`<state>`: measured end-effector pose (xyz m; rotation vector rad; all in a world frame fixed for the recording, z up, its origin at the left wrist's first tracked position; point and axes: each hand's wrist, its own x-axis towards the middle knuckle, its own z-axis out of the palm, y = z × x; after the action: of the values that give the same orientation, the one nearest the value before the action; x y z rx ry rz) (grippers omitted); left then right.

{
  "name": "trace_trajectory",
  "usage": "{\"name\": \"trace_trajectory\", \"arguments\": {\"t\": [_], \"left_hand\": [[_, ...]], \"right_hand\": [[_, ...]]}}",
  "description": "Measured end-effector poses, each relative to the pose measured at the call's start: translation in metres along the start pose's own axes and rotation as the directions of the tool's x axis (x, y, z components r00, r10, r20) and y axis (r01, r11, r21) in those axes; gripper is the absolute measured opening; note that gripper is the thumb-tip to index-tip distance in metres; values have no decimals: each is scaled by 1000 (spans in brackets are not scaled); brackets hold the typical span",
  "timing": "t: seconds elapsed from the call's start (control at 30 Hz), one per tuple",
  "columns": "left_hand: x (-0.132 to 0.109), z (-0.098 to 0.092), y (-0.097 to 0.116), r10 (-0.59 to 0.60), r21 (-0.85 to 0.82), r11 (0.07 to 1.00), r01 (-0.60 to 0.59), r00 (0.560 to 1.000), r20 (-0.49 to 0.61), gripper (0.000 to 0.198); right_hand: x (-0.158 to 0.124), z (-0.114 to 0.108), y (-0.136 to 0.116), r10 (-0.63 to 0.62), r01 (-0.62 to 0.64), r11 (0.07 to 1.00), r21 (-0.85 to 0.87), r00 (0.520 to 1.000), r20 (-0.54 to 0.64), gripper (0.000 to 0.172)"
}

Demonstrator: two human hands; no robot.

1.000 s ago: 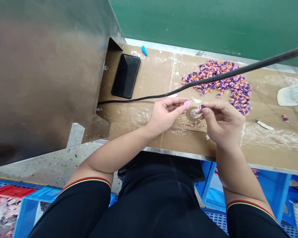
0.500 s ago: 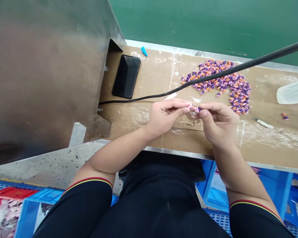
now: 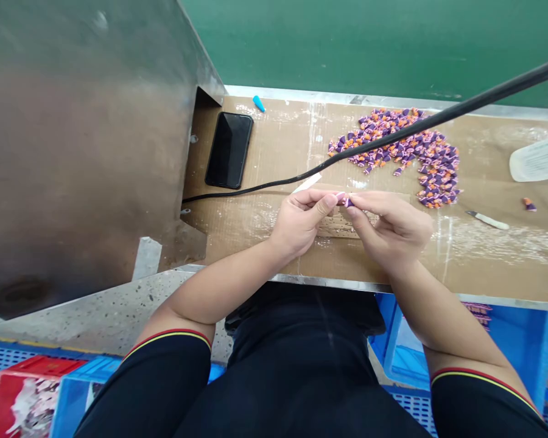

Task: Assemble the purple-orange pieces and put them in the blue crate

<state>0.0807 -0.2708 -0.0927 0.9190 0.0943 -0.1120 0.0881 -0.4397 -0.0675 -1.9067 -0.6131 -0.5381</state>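
Over the front of the cardboard-covered table, my left hand and my right hand meet fingertip to fingertip. Between them is a small purple-and-pink piece, pinched from both sides; the fingers cover most of it. Its exact kind is too small to make out. Behind my right hand lies a pile of small purple, pink and orange pieces of similar look. One single piece rests apart at the right.
A black cable crosses above the table. A phone and a blue cap lie at the left, beside a metal housing. On the right are a small knife and a translucent container. Blue crates stand below.
My right hand has moved left, closer to my left hand, with the purple-and-pink piece between their fingertips. The camera view has shifted slightly.
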Motion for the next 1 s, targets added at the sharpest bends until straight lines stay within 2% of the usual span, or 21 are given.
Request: {"name": "trace_trajectory", "arguments": {"t": [0.23,0.47,0.67,0.83,1.0], "left_hand": [[-1,1,-2,30,17,999,-30,1000,7,39],[-5,1,3,215,179,958,-225,974,72,32],[-7,1,5,369,243,889,-389,921,123,16],[-11,0,8,422,377,817,-436,898,125,17],[-16,1,11,408,450,778,-438,897,167,22]], "right_hand": [[1,1,1,-28,27,1000,8,999,22,24],[4,6,-6,-89,87,995,-39,995,-53,23],[1,8,-8,-183,172,976,-131,980,-76,21],[-3,6,-9,-137,121,974,-191,988,-70,13],[-3,5,-7,-108,98,990,-106,990,-93,19]]}}
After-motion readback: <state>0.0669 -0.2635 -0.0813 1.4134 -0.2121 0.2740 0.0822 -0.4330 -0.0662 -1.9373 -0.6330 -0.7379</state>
